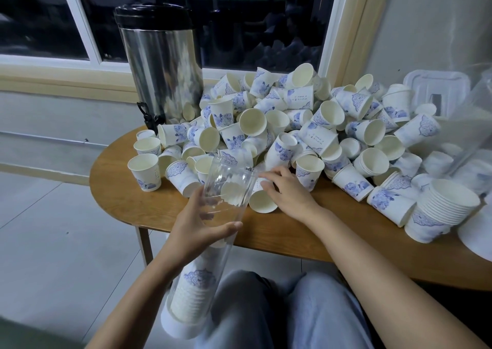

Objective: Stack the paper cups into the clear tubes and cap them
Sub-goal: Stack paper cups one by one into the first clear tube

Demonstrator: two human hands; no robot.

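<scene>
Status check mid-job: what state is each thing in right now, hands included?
Tube: top open, tilted, partly filled with nested cups.
Left hand: grips the tube.
Right hand: touches a tipped cup; hold unclear.
Pile: loose cups, heaped on table.
Side stack: nested, leaning.
Urn: upright, lid on.

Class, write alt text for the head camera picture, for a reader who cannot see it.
A person's left hand grips a tilted clear tube, its lower end partly filled with stacked cups, while the right hand reaches to a cup lying on its side on a wooden table. A pile of blue-and-white paper cups lies on the table beside a metal urn.
</scene>
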